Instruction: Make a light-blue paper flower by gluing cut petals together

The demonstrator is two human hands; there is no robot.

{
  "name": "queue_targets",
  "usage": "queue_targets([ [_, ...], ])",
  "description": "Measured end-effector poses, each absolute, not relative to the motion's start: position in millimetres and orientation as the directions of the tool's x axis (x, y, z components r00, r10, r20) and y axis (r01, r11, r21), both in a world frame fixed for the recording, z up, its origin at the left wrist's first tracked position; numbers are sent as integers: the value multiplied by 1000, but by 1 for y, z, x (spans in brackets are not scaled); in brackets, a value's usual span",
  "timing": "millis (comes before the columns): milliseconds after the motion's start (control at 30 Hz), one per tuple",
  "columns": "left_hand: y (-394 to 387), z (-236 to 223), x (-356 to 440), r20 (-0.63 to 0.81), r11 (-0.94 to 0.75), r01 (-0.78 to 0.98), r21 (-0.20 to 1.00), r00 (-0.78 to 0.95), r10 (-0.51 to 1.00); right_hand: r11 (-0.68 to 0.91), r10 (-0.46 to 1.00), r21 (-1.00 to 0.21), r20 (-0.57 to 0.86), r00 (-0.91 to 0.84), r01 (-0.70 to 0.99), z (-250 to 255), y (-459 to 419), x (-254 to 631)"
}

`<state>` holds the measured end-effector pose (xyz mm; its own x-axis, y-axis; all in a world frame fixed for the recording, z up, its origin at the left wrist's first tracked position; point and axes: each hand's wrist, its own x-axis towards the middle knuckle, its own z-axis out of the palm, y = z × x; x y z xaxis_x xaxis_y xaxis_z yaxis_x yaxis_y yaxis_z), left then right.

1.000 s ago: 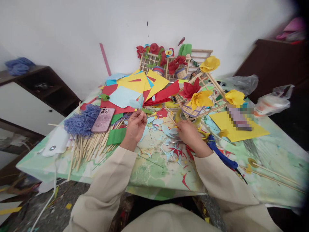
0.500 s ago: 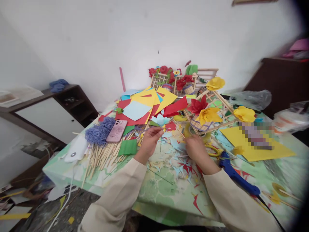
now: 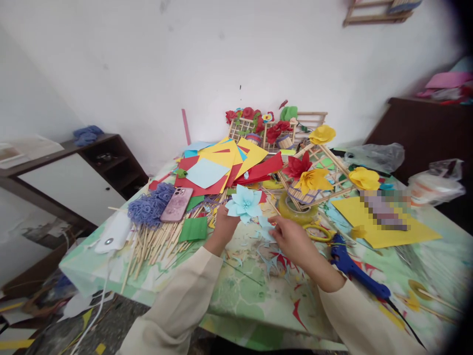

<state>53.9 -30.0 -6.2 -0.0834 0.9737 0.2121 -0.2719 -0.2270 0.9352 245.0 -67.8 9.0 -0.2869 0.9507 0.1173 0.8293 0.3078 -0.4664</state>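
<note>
A light blue paper flower [image 3: 244, 203] with pointed petals faces me, held by my left hand [image 3: 223, 230], whose fingers are closed behind it and partly hidden by the petals. Just right of the flower, my right hand [image 3: 290, 239] pinches a light blue paper piece [image 3: 265, 228] between thumb and fingertips. Light blue and red paper scraps [image 3: 283, 261] lie on the table below that hand. Close by are a roll of clear tape [image 3: 295, 212] and yellow-handled scissors [image 3: 320, 233].
A blue glue gun [image 3: 360, 268] lies by my right forearm, its cord trailing off the table. Thin sticks [image 3: 157, 246], blue yarn [image 3: 150, 204] and a pink phone [image 3: 176, 204] are on the left. Coloured paper sheets [image 3: 207, 172] and stick frames with paper flowers [image 3: 314, 180] stand behind.
The flower has turned to face me, and my left hand has shifted slightly left and lower. My right hand has drawn back from beside the tape and now grips a light blue piece.
</note>
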Motion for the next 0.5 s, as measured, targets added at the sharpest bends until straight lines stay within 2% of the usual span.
queue_targets([
  [167, -33, -8, 57, 304, -315, -221, 923, -83, 949, 310, 942, -499, 44, -333, 810, -7, -71, 236],
  [400, -34, -6, 62, 268, -269, -300, 915, -44, 962, 305, 943, -475, 26, -333, 826, -12, -63, 227],
  [500, -32, -7, 61, 236, -244, -320, 916, -63, 970, 327, 941, -443, 68, -332, 835, -9, -64, 228],
])
